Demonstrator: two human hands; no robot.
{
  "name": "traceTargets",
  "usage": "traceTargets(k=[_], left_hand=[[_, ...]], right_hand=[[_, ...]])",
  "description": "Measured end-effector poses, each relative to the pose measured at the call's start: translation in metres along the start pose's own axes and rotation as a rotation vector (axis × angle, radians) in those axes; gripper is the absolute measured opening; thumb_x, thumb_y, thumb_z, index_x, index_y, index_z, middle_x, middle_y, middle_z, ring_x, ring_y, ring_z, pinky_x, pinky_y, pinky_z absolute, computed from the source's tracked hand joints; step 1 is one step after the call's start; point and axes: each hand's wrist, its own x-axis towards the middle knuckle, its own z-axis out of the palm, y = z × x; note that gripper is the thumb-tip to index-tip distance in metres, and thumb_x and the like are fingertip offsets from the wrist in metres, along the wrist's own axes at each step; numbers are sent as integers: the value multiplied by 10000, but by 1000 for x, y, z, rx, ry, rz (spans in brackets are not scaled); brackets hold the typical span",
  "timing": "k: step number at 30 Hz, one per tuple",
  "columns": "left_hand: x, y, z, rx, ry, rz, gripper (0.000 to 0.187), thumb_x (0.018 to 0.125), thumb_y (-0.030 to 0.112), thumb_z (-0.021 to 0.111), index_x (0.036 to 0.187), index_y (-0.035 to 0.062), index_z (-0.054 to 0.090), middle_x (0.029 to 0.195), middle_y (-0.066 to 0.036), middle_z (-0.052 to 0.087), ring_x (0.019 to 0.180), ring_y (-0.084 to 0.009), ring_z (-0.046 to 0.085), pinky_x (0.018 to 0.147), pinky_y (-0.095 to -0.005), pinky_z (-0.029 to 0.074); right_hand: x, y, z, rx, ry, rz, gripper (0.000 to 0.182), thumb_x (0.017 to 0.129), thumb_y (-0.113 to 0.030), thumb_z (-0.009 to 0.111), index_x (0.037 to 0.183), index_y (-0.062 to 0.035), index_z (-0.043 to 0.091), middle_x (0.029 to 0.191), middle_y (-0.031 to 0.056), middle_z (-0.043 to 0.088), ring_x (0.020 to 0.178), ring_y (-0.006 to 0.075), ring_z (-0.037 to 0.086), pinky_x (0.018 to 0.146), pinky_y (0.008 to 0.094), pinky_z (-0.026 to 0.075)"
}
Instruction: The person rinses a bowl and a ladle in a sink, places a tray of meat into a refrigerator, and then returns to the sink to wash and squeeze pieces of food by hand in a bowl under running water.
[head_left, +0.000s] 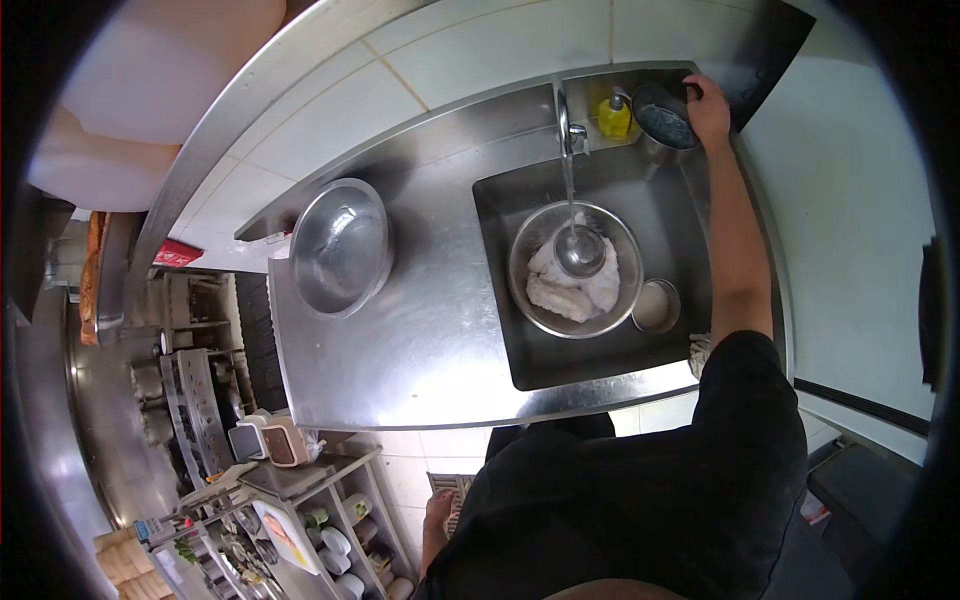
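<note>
While your R hand (708,108) is gripping the metal pot (662,118) by its edge, at 1 o'clock from the steel bowl (622,238) & just beside the soap bottle (614,118), your L hand (438,510) is hanging at 7 o'clock; can't tell if it's holding anything. Bowl's sitting in the sink (548,365) w/ white lumps (565,298) inside; small cup (672,298) is resting at 4 o'clock.

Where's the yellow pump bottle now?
Head view, upper right: the yellow pump bottle stands behind the sink, between the faucet and the pot at the right hand.
</note>
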Motion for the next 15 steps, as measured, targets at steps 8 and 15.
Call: traceTargets(k=[8,15], left_hand=[[13,23,-5,20,93,101,271,955,193,641,1196,70,645,995,-47,701,882,-176,655,720,-351,558],[57,-3,-9,141,49,240,320,964,235,656,1225,52,635,1086,-87,713,948,-202,675,729,-356,578]], right_hand=[[24,-65,-8,353,-156,-159,195,958,-187,640,1137,-126,687,1062,107,707,949,277,676,853,377,527],[17,-96,76,481,-564,-61,175,938,-102,665,1112,-82,676,955,34,677,892,161,626,823,310,504]])
